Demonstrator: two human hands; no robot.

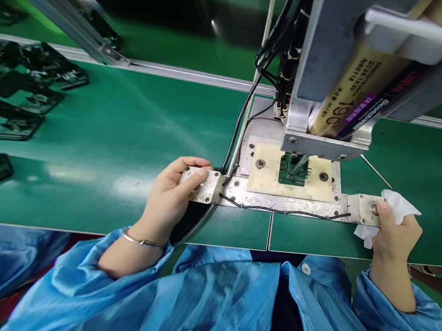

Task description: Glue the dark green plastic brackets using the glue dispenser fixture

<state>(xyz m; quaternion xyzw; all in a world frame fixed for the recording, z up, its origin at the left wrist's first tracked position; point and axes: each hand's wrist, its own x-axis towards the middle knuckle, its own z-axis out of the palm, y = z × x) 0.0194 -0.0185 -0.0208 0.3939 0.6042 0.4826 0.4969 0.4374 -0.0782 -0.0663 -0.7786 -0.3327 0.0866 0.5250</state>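
My left hand (168,197) is wrapped round the left metal button box (214,187), its thumb over the top near the button. At the other end of the bar, my right hand (398,234) has its thumb on the round button of the right button box (362,206). A crumpled white tissue (402,204) is held in that same hand, sticking out on both sides of the box. Between the hands, a small green circuit board (286,175) sits in a cream fixture plate (267,178). The clear dispensing nozzle (301,164) slants down over the board.
A gold and black glue cartridge (345,98) hangs in the metal dispenser head above the fixture. Black cables (242,117) run down beside it. Dark circuit boards (27,88) lie at the left of the green table (133,130). A thin stick (376,170) lies at right.
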